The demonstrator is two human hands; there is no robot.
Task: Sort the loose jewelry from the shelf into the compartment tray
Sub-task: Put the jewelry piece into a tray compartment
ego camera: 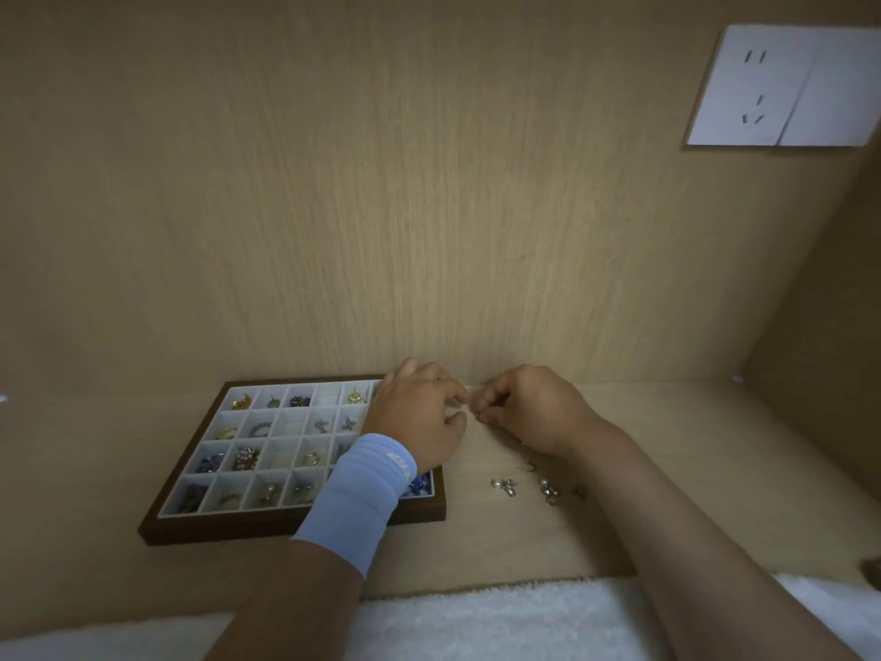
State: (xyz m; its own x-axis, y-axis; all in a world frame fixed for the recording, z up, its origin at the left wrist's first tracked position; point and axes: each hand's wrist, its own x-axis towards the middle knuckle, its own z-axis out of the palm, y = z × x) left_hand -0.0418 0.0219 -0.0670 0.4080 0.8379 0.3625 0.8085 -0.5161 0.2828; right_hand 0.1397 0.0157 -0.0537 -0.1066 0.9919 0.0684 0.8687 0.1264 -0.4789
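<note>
Right hand (pixel 529 412): pinching a tiny jewelry piece (pixel 476 414);
Left hand (pixel 419 417): curled beside the pinch, hold unclear;
Tray (pixel 229 524): left of grip

Wooden shelf (pixel 524 541) bears compartment tray (pixel 286 524), loose earrings (pixel 505 486) just beside

No lettering can be read anywhere in the view. The pale blue wrist sleeve (pixel 362 489), at about seven o'clock from the middle, carries a small white printed mark near its cuff, too blurred to make out. The white wall socket (pixel 782 85) at two o'clock shows only plug slots.
</note>
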